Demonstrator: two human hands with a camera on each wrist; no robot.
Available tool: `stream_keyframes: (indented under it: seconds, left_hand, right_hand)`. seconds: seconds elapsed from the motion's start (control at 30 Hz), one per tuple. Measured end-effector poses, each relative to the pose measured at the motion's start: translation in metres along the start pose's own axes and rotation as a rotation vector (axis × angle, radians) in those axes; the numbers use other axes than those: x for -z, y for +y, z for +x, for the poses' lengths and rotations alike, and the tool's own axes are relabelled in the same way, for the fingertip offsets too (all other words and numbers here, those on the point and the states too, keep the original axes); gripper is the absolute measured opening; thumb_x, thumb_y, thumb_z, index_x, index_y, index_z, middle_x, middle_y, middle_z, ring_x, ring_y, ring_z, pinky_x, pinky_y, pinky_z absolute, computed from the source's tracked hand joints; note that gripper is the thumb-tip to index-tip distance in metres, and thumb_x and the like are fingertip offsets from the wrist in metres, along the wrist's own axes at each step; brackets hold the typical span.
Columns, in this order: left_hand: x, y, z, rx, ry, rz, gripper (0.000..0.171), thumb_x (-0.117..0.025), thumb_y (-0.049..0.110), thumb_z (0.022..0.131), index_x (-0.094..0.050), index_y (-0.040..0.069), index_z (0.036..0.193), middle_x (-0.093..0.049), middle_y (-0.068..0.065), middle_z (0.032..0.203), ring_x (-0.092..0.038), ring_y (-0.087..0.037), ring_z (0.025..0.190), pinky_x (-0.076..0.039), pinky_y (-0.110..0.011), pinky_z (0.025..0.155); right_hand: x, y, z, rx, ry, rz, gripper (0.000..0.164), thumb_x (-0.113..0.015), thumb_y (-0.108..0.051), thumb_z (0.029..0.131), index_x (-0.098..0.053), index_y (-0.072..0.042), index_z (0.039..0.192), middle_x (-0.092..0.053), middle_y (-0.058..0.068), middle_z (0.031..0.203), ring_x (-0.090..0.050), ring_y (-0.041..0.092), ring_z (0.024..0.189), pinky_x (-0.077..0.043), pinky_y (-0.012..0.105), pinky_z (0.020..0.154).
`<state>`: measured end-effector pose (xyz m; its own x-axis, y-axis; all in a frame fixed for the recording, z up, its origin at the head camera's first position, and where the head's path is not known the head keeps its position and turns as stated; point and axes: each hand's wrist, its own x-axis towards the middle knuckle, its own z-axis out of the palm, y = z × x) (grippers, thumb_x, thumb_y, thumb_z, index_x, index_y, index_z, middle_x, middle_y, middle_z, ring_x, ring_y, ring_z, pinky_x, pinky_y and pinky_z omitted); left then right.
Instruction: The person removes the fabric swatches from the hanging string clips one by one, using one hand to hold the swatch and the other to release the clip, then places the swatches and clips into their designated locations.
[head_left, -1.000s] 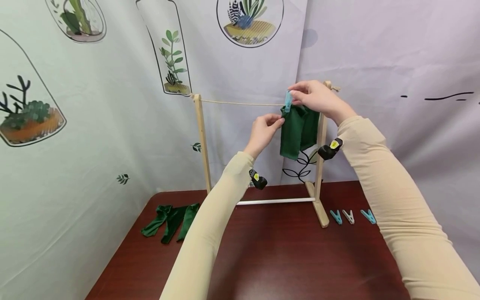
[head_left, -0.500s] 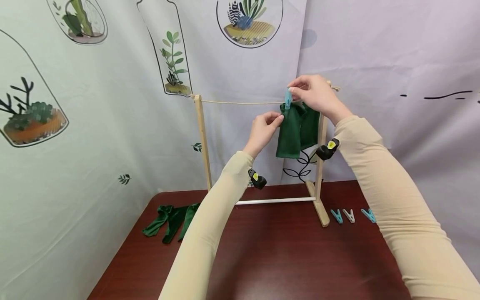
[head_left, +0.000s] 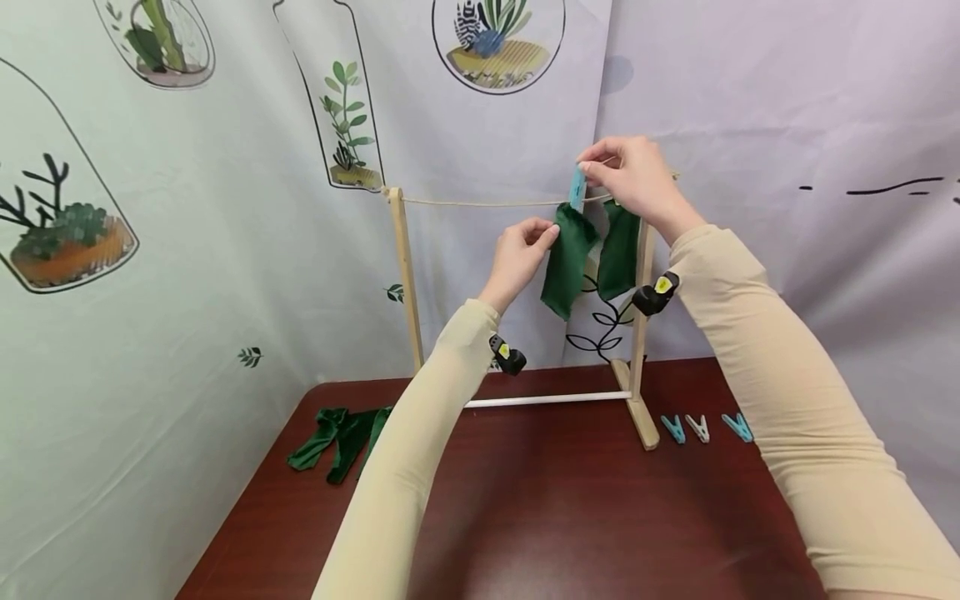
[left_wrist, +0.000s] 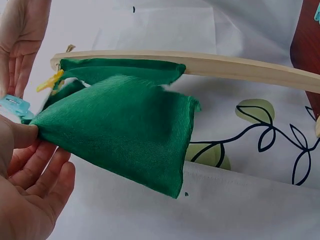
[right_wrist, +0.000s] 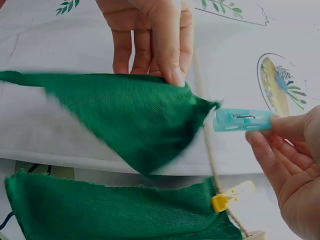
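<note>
A green velvety cloth (head_left: pixel 570 258) hangs at the right end of the string (head_left: pixel 480 203), in two leg-like parts. My left hand (head_left: pixel 513 258) pinches the near part by its upper edge, thumb on top, and draws it out to the left. Between thumb and fingers my right hand (head_left: pixel 633 179) squeezes a light blue clothespin (right_wrist: pixel 242 120) by its handle end. The pin's tip is right at the cloth's gathered corner, by the string. A yellow clothespin (right_wrist: pixel 230 197) clips the other part to the string, close to the wooden post (left_wrist: pixel 200 62).
More green cloth (head_left: pixel 348 437) lies on the dark red table (head_left: pixel 540 508) at left, partly behind my left sleeve. Right of the rack's wooden foot (head_left: pixel 637 408) lie two blue clothespins and a white clothespin (head_left: pixel 697 428). A white rod (head_left: pixel 547 400) joins the rack's base.
Both hands have risen slightly, the left also shifting left. The near part of the cloth has swung left, opening a gap between the two parts. The blue clothespin has moved up.
</note>
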<state>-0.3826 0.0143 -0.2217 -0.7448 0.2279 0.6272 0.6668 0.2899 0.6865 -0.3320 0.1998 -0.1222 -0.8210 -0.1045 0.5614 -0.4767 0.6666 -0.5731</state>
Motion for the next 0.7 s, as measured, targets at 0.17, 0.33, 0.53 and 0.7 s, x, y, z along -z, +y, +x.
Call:
stream_keyframes:
  seconds: [0.17, 0.33, 0.53, 0.7]
  left_hand:
    - [0.008, 0.002, -0.004, -0.025, -0.035, 0.059, 0.025, -0.062, 0.023, 0.103, -0.073, 0.002, 0.110, -0.072, -0.008, 0.099, -0.065, -0.016, 0.089, -0.051, -0.025, 0.078]
    - [0.021, 0.002, -0.011, -0.055, -0.090, 0.136, 0.027, -0.060, 0.025, 0.104, -0.071, 0.002, 0.114, -0.071, -0.007, 0.102, -0.064, -0.017, 0.091, -0.051, -0.026, 0.082]
    - [0.042, 0.002, -0.019, -0.049, -0.170, 0.203, 0.026, -0.058, 0.024, 0.105, -0.070, 0.004, 0.116, -0.070, -0.007, 0.105, -0.063, -0.017, 0.092, -0.051, -0.028, 0.081]
    - [0.062, -0.001, -0.025, -0.027, -0.226, 0.271, 0.025, -0.057, 0.023, 0.105, -0.069, 0.005, 0.117, -0.069, -0.006, 0.107, -0.063, -0.017, 0.091, -0.052, -0.030, 0.079]
  right_hand:
    - [0.004, -0.001, -0.001, -0.007, 0.014, 0.014, 0.036, -0.059, -0.031, 0.103, -0.068, -0.005, 0.126, -0.070, 0.016, 0.118, -0.069, 0.020, 0.101, -0.050, 0.027, 0.084]
    - [0.008, 0.000, -0.002, -0.005, 0.034, 0.035, 0.036, -0.060, -0.030, 0.103, -0.068, -0.003, 0.125, -0.071, 0.012, 0.113, -0.069, 0.016, 0.096, -0.049, 0.021, 0.078]
    - [0.011, 0.001, -0.005, 0.000, 0.039, 0.040, 0.035, -0.061, -0.029, 0.102, -0.069, -0.004, 0.124, -0.072, 0.010, 0.112, -0.069, 0.016, 0.096, -0.051, 0.022, 0.081]
    - [0.015, 0.003, -0.008, 0.012, 0.022, 0.036, 0.035, -0.061, -0.030, 0.102, -0.068, -0.003, 0.124, -0.072, 0.011, 0.113, -0.068, 0.015, 0.094, -0.049, 0.020, 0.079]
